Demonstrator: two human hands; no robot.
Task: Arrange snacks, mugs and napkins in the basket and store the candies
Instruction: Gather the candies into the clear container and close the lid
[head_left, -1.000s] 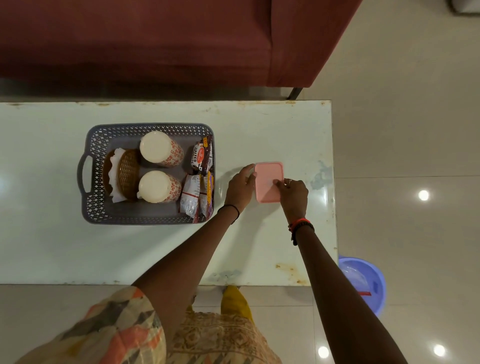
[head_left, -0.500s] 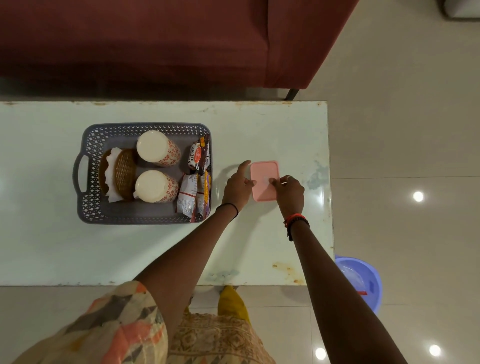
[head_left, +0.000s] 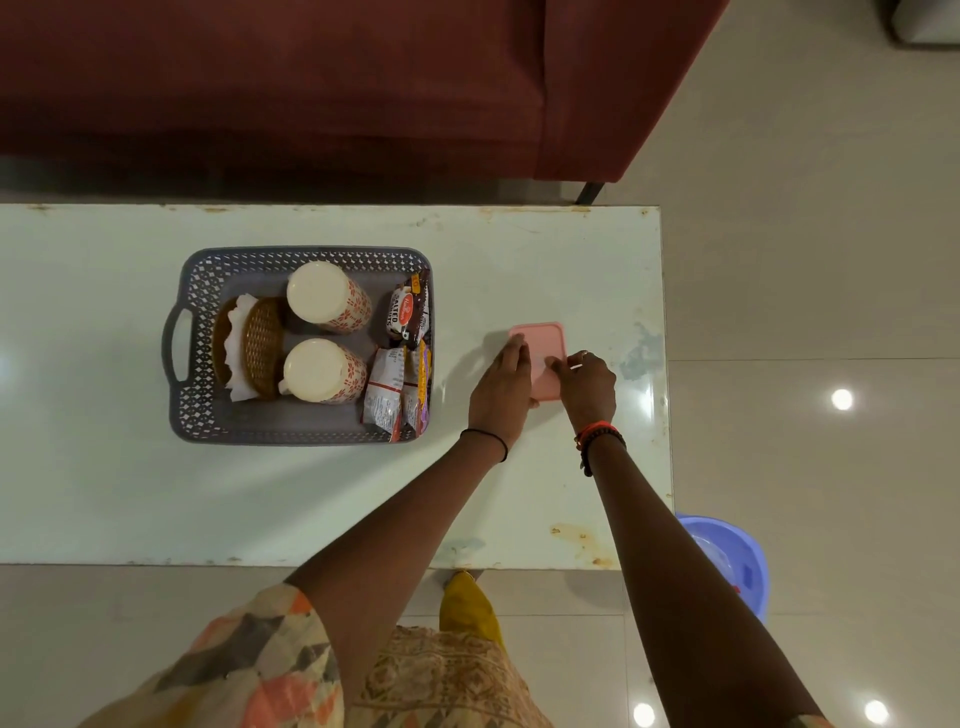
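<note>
Both hands press on the pink lidded box (head_left: 540, 358) on the worktop (head_left: 311, 499) right of the basket (head_left: 208, 415), left hand (head_left: 501, 387) flat, right hand (head_left: 587, 387) curled at its edge; uneven pressure could leave one corner unsealed or skid it toward the worktop's edge.

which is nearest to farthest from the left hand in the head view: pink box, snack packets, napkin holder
1. pink box, under the left hand, touching.
2. snack packets, at the basket's right end.
3. napkin holder, at the basket's left end, past the mugs.
</note>
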